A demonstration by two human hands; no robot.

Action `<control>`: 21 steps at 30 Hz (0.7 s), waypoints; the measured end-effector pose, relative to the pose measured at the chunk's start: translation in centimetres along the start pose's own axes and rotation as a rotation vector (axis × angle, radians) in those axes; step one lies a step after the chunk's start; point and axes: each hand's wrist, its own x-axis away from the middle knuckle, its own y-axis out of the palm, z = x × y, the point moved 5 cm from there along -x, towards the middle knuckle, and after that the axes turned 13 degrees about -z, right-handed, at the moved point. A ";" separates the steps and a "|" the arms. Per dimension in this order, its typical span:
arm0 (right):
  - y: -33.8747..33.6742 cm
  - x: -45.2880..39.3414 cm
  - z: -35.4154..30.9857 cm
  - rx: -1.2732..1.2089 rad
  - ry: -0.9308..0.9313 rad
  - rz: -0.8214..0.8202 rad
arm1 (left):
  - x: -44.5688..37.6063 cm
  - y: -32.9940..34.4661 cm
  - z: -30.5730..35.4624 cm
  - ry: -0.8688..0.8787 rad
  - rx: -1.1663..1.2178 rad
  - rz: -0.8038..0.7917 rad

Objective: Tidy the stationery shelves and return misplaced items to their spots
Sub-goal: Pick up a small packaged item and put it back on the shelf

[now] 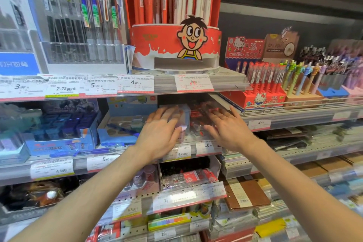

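Both my hands reach into the second shelf (pixel 137 155) below the red cartoon pen display. My left hand (pixel 161 129) lies on a clear plastic box (pixel 183 118) with pale pink contents; fingers spread over its top and front. My right hand (pixel 225 125) rests with fingers apart on red-and-clear packaged items (pixel 198 124) just right of that box. Whether either hand grips anything is unclear. The items are blurred and partly hidden by the hands.
A round red display of orange and white pens (pixel 174 45) stands on the shelf above. Blue boxes (pixel 62 133) sit left of my hands. Hello Kitty pen boxes (pixel 259 92) stand to the right, notebooks (pixel 247 194) lower right. Price tags line each shelf edge.
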 end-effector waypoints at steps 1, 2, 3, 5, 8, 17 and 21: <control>0.1 0.1 0.1 -0.016 -0.002 0.008 | 0.0 0.0 0.0 0.006 0.007 0.015; 0.1 0.3 0.1 -0.037 -0.004 0.024 | 0.1 0.1 0.0 0.013 0.015 0.030; 0.0 0.6 0.2 -0.059 -0.004 0.052 | 0.2 0.1 0.0 0.019 0.024 0.045; -0.2 1.4 0.0 -0.103 -0.006 0.129 | 0.5 0.1 -0.1 0.018 0.064 0.079; 0.0 3.3 -0.6 -0.222 -0.023 0.247 | 2.3 0.8 -0.1 -0.004 0.163 0.156; 5.6 9.9 -3.2 -0.650 0.068 0.415 | 10.5 4.3 1.6 -0.183 0.553 0.372; 10.5 11.2 -3.8 -0.812 0.160 0.310 | 13.2 8.7 2.4 -0.319 0.678 0.316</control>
